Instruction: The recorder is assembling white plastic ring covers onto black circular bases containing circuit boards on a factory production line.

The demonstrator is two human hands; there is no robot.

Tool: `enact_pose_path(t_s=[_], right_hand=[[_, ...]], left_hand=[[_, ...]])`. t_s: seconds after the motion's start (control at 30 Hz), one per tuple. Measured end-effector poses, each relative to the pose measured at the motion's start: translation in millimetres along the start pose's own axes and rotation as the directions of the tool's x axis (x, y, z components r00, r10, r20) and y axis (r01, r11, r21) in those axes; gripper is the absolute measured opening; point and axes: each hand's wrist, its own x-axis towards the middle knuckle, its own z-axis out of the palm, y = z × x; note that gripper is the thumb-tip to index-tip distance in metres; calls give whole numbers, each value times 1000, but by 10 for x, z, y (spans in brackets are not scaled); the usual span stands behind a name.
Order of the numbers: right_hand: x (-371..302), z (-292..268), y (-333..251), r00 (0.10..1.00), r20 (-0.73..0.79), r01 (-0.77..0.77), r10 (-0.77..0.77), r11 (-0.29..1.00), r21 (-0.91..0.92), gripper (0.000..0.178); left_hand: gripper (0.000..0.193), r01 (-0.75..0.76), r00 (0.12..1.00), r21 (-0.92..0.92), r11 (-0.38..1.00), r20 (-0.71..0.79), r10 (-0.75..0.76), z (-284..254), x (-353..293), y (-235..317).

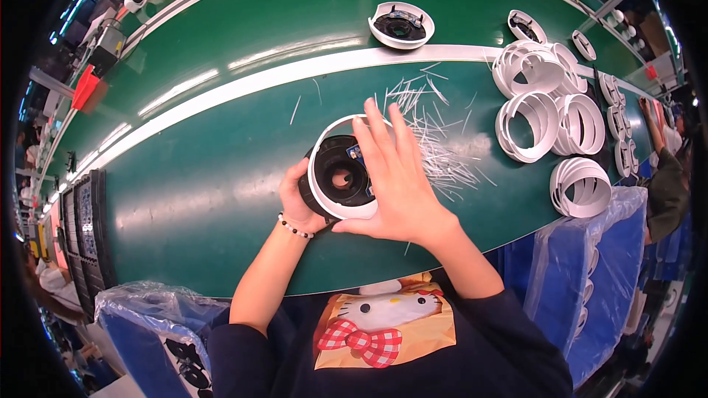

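In front of my body, my left hand point(296, 195) is closed round the side of a black round housing point(324, 162) with a hole in its middle. A white plastic ring point(352, 211) sits around the housing's face, and bits of blue circuit board show inside. My right hand point(398, 184) lies over the ring's right side with its fingers stretched out and spread. Its thumb is along the ring's lower edge; the palm hides that side. Thin white strips point(446, 158) lie scattered on the green table beyond my right hand.
Stacked white rings point(527, 127) stand on the table at the right. A white ring with a black inner part point(402, 26) is on the raised strip ahead. Plastic-lined blue bins point(582, 273) flank me, and black trays point(87, 236) stand at the left end.
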Motion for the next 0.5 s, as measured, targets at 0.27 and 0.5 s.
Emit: enact_pose_path(t_s=[0.27,0.5], right_hand=[[-1,-11,195,989,-24,-88,143,723,685,104],[-138,310,-110,972,-206,-68,114,973,220,106]], left_hand=[[68,13,999,-57,998,33,-11,61,24,66],[59,-90,994,56,994,-59,94,78,4,-25]])
